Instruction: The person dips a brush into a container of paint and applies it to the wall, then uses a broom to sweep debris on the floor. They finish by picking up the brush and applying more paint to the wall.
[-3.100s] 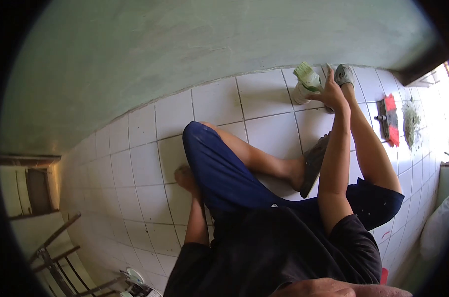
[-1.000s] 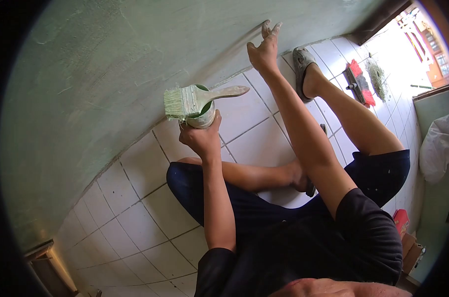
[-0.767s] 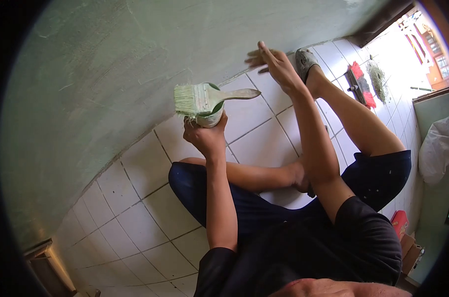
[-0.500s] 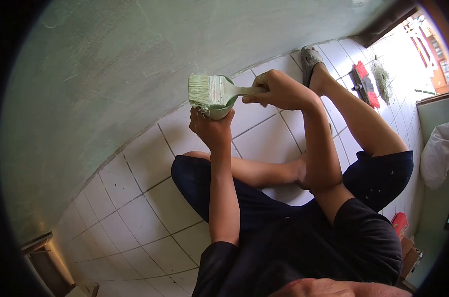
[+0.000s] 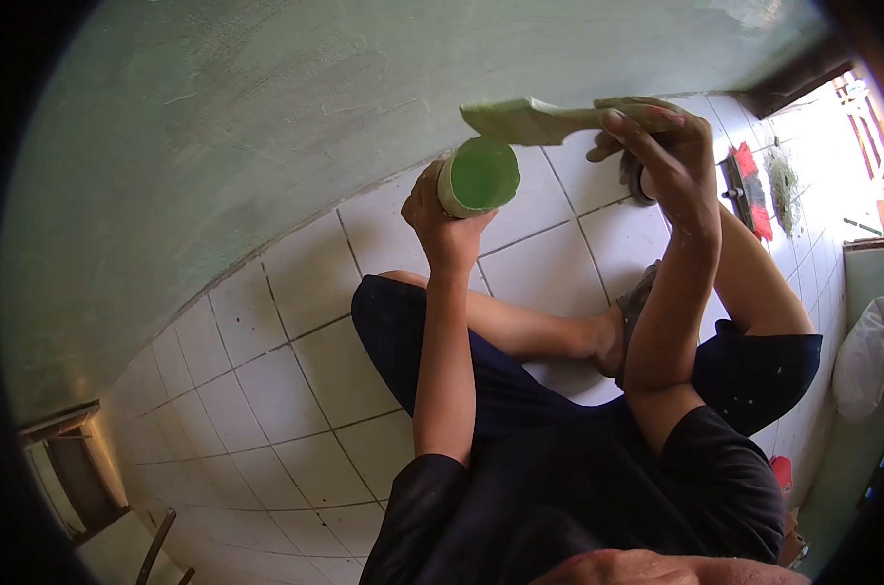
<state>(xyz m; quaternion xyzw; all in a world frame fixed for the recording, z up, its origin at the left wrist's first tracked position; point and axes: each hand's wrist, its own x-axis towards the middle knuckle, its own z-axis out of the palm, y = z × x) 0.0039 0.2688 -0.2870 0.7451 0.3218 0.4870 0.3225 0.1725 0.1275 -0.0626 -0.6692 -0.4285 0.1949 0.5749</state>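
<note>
My left hand (image 5: 446,226) is wrapped round a cup of light green paint (image 5: 485,175), its mouth tipped toward me. A wide paintbrush (image 5: 544,121) is held by its handle in my right hand (image 5: 661,146), seen nearly edge-on. Its green-coated bristles are just above and beyond the cup's rim, close to the green wall (image 5: 296,107). Part of the cup's side is hidden by my left fingers.
White floor tiles (image 5: 296,390) spread beneath my crossed legs. Toward the bright doorway lie a red-and-black broom head (image 5: 749,190) and a pile of sweepings (image 5: 781,190). A white plastic bag (image 5: 866,361) is at the right; a wooden frame (image 5: 81,468) stands lower left.
The paintbrush has lifted off the cup and turned from flat-on to edge-on, moving right and up with my right hand. The cup has shifted right, its inside now showing.
</note>
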